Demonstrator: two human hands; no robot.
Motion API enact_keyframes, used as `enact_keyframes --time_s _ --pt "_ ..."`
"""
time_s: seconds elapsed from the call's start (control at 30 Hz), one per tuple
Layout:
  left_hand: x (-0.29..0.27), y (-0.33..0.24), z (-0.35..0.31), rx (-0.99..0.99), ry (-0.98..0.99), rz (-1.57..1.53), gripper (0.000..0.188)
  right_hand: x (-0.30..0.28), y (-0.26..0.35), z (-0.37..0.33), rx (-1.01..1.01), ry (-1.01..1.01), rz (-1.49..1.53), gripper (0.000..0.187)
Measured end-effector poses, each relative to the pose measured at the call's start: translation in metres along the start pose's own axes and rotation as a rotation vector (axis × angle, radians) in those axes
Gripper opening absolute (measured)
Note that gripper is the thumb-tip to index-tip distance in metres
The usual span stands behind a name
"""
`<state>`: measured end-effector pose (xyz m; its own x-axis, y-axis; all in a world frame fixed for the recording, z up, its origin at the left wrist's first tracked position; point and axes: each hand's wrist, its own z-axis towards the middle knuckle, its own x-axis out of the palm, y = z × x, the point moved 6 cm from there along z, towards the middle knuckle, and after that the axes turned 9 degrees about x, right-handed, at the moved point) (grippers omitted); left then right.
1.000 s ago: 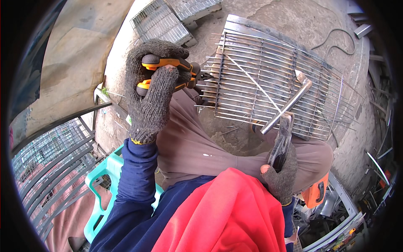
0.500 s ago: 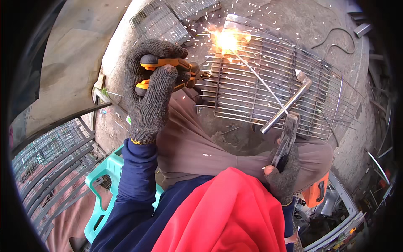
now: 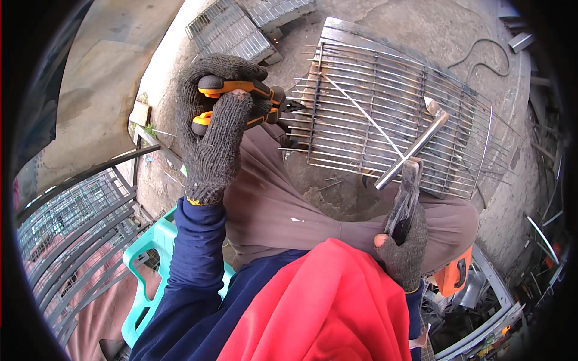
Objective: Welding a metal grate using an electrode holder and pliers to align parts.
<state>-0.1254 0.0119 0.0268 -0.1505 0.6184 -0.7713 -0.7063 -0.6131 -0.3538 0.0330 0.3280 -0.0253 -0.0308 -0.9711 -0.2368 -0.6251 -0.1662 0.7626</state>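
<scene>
My left hand (image 3: 212, 141), in a dark knitted glove, is closed around orange-and-black pliers (image 3: 260, 89). The plier jaws are at the left ends of the bars of a metal grille (image 3: 391, 108); whether they grip a bar I cannot tell. My right hand (image 3: 406, 256), gloved with a bare thumb tip showing, grips a worn electrode holder (image 3: 407, 201). From it a thin welding electrode (image 3: 364, 114) reaches up and left over the grille, its tip near the upper left crossbar. A shiny metal tube (image 3: 415, 147) with a flat end piece lies across the grille.
A flat metal plate (image 3: 349, 35) lies under the grille. Wire racks (image 3: 232, 36) stand on the floor beyond. A cable (image 3: 481, 45) curls at far right. Beside me are a turquoise stool (image 3: 150, 246), an orange object (image 3: 453, 277) and metal scrap (image 3: 475, 295).
The bright arc and flying sparks at the grille's upper left have gone out. The electrode tip has shifted slightly. Both hands keep their holds and have barely moved.
</scene>
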Motion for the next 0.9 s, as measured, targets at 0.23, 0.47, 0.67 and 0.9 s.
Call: enact_keyframes --time_s 0.23,0.47,0.67,0.9 --pt "0.000 0.007 -0.002 -0.186 0.034 -0.132 0.044 0.002 0.009 -0.001 0.005 -0.041 0.002 0.075" --pt "0.004 0.010 -0.009 -0.265 -0.090 -0.333 0.037 0.003 0.005 -0.002 -0.034 -0.065 0.023 0.081" --pt "0.007 0.014 -0.012 -0.288 -0.151 -0.410 0.032 0.002 -0.002 -0.001 0.013 0.007 0.025 0.089" --pt "0.006 0.015 -0.016 -0.282 -0.120 -0.273 0.033 0.000 0.001 -0.001 -0.008 -0.013 -0.026 0.087"
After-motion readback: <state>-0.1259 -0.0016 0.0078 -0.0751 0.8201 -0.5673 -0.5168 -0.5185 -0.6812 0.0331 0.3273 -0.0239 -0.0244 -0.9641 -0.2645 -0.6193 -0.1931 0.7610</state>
